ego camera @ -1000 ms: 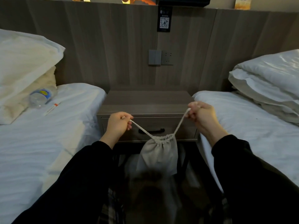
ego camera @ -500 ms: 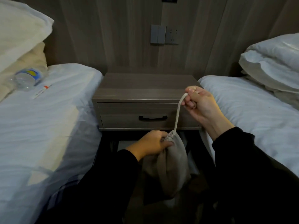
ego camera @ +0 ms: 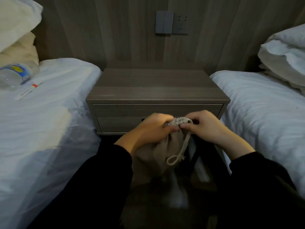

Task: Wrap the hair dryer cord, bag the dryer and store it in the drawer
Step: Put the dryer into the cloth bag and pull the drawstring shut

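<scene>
The only label we can find is the blue and yellow one on the clear plastic water bottle point(ego camera: 14, 75) lying on the left white-sheeted bed point(ego camera: 49, 116), and its writing is too blurred for us to read. The print on the slim white packet with a red end point(ego camera: 28, 90) just beside the bottle is also too small to read.

In front of the grey-brown wooden nightstand point(ego camera: 156, 86), both hands hold the beige cloth drawstring bag point(ego camera: 156, 151) at its gathered mouth point(ego camera: 179, 121). The left hand point(ego camera: 151, 129) has its fingers point(ego camera: 171, 128) curled round the neck of the bag. The right hand point(ego camera: 208, 128) pinches the puckered mouth from the other side, fingers point(ego camera: 186, 127) bent tight. A pale cord loop point(ego camera: 179, 152) hangs down the bag's front. The bag hangs below the nightstand's drawer front point(ego camera: 128, 113), which sits flush and closed. What is inside the bag is hidden from us
</scene>
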`<state>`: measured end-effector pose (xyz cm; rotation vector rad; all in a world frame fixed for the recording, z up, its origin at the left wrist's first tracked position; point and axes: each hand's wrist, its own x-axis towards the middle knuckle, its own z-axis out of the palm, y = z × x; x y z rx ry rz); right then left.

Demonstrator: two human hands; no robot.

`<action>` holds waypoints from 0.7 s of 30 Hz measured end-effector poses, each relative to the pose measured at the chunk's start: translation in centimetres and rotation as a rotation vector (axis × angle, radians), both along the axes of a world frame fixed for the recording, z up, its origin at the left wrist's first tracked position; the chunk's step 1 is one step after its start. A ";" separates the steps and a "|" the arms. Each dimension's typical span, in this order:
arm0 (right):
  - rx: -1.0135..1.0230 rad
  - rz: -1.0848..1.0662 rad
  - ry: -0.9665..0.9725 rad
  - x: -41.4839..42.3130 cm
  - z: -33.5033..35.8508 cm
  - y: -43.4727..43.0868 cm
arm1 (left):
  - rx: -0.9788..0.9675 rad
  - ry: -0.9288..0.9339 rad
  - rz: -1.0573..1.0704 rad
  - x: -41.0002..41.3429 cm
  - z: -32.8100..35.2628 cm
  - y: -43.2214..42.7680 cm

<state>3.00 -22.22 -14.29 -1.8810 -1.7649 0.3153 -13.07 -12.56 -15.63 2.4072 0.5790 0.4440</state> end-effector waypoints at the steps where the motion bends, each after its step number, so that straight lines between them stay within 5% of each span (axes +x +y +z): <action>1: 0.081 -0.034 0.003 0.0 -0.3 0.3 | -0.004 -0.014 -0.001 0.2 0.4 0.2; 5: 0.220 -0.132 0.198 0.0 -0.9 0.8 | -0.101 -0.124 -0.007 0.0 0.5 1.2; 16: 0.202 -0.203 0.402 -0.2 -1.5 0.4 | -0.106 -0.173 0.148 -2.1 -2.1 2.5; 21: 0.229 -0.238 0.080 0.7 -1.5 -0.6 | 0.008 -0.409 0.232 -1.8 -2.1 1.9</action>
